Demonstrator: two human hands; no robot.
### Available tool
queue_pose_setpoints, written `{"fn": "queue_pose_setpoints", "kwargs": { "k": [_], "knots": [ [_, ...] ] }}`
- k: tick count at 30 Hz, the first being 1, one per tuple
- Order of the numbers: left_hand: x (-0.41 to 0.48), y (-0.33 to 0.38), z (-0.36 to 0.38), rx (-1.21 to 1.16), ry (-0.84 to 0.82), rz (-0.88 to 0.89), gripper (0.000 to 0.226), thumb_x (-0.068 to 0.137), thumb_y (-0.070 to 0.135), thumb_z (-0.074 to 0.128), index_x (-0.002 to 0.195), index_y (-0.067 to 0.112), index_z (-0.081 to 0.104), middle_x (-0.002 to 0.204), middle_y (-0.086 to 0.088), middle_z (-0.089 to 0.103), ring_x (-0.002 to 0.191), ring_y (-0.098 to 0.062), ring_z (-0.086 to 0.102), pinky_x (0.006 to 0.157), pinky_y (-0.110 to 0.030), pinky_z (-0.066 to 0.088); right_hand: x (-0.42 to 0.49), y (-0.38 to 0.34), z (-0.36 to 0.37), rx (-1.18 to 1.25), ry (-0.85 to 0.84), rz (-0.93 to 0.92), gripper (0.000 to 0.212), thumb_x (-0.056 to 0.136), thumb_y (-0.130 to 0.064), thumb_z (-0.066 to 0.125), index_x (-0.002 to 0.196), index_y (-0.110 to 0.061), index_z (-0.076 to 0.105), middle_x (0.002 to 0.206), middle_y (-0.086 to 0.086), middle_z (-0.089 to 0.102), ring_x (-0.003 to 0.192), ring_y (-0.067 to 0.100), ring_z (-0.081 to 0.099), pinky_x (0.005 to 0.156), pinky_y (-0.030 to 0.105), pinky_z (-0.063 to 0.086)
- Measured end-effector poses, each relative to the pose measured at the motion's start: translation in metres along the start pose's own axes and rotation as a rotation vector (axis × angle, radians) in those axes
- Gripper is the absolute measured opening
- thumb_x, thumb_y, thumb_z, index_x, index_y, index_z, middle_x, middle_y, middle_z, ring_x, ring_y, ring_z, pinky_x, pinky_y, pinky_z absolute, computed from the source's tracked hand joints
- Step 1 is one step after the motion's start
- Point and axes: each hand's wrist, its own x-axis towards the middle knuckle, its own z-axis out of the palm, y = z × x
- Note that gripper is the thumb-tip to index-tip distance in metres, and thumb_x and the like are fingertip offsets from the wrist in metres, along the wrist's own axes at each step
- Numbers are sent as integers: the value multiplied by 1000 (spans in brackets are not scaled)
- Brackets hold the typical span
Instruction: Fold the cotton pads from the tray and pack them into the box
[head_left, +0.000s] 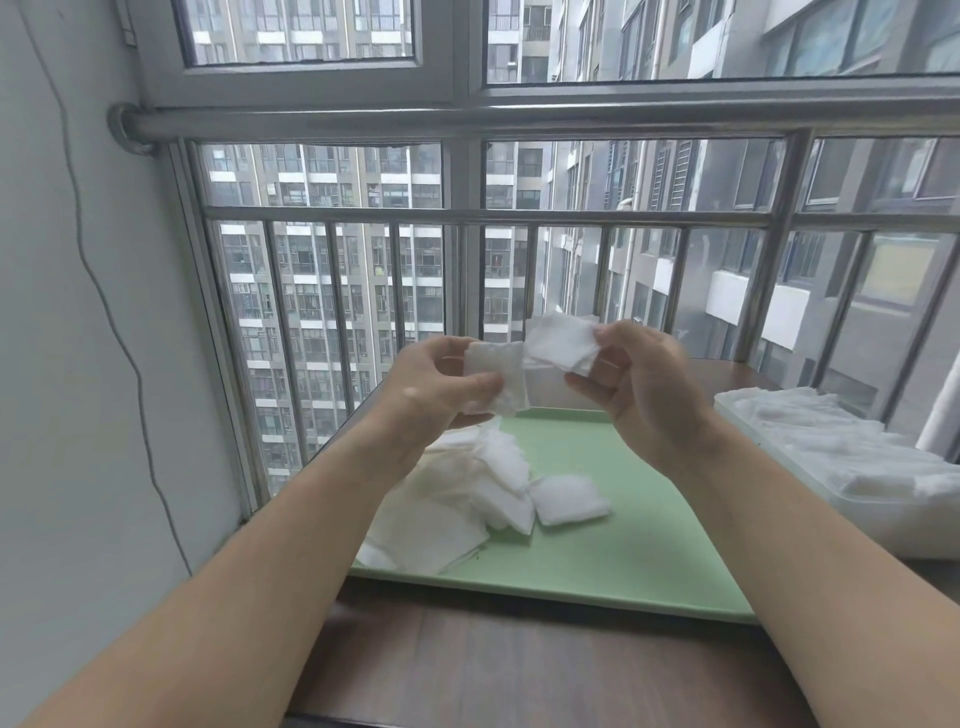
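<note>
Both hands are raised above the green tray (597, 566). My left hand (436, 384) pinches a white cotton pad (496, 376) between thumb and fingers. My right hand (639, 384) pinches another white cotton pad (561, 340) by its right edge, slightly higher. The two pads touch or overlap in the middle; whether they are joined I cannot tell. On the tray's left part lies a loose pile of cotton pads (467, 499), with one small folded pad (569, 499) beside it. The white box (883, 514) at the right holds several folded pads.
The tray and box sit on a dark wooden table (519, 670) against a window with a metal railing (467, 215). A grey wall with a hanging cable (104, 291) is at the left.
</note>
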Motion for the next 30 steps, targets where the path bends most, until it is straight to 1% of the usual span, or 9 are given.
{"fn": "queue_pose_setpoints", "kwargs": {
  "k": [2, 5, 8, 13, 18, 22, 25, 28, 30],
  "knots": [
    [1, 0, 1, 14, 5, -21, 36, 80, -4, 79, 112, 5, 65, 108, -15, 71, 93, -28, 74, 74, -33, 63, -2, -1, 0, 16, -52, -10, 21, 94, 2, 54, 78, -11, 55, 77, 7, 69, 71, 22, 71, 61, 31, 59],
    [1, 0, 3, 60, -20, -31, 37, 78, -6, 79, 111, 4, 66, 106, -16, 72, 89, -26, 75, 71, -31, 62, -2, 1, 0, -39, -77, -20, 18, 91, 5, 60, 85, -11, 57, 75, 7, 64, 71, 26, 66, 64, 36, 60],
    [0, 0, 5, 143, -58, -12, 40, 77, -10, 77, 112, 4, 67, 99, -15, 75, 84, -24, 76, 66, -27, 60, -2, 3, 1, -153, -96, -15, 17, 90, 5, 62, 92, -11, 58, 82, 7, 64, 78, 28, 64, 65, 37, 58],
    [-1, 1, 7, 215, -72, 1, 31, 79, -14, 72, 98, 9, 69, 94, -18, 76, 85, -29, 75, 66, -31, 63, -3, 4, 1, -434, -149, -108, 18, 89, 5, 66, 97, -11, 64, 82, 4, 70, 77, 21, 62, 66, 34, 52],
    [0, 0, 8, 279, -89, 22, 16, 90, -3, 69, 105, 3, 72, 96, -15, 76, 85, -28, 75, 70, -36, 64, -6, 0, 1, -526, -204, -151, 26, 88, -1, 72, 111, -8, 63, 93, 13, 76, 82, 21, 71, 71, 29, 57],
    [-3, 3, 11, 247, -144, 44, 12, 96, 5, 65, 103, 9, 74, 91, -7, 77, 80, -23, 74, 69, -34, 64, -4, 3, 0, -575, -151, -183, 28, 86, -8, 77, 110, -12, 64, 94, 8, 75, 82, 18, 72, 72, 25, 57],
    [-5, 5, 14, 213, -169, 56, 11, 97, 12, 64, 99, 13, 75, 86, -2, 77, 80, -20, 74, 71, -35, 64, -3, 6, -1, -651, -113, -231, 26, 85, -11, 78, 108, -13, 64, 97, 10, 73, 85, 24, 72, 69, 22, 56],
    [-4, 8, 17, 157, -145, -9, 23, 102, 25, 57, 97, 11, 74, 83, -6, 74, 77, -19, 74, 69, -36, 63, -2, 8, 0, -695, -80, -262, 26, 84, -14, 80, 106, -13, 64, 96, 9, 72, 87, 27, 72, 68, 22, 56],
    [-5, 12, 18, 112, -162, -41, 27, 100, 33, 59, 98, 10, 74, 82, -6, 74, 77, -20, 74, 66, -33, 60, -2, 8, 1, -721, -57, -290, 26, 83, -18, 81, 103, -13, 64, 93, 8, 71, 83, 26, 71, 67, 23, 56]
  ]
}}
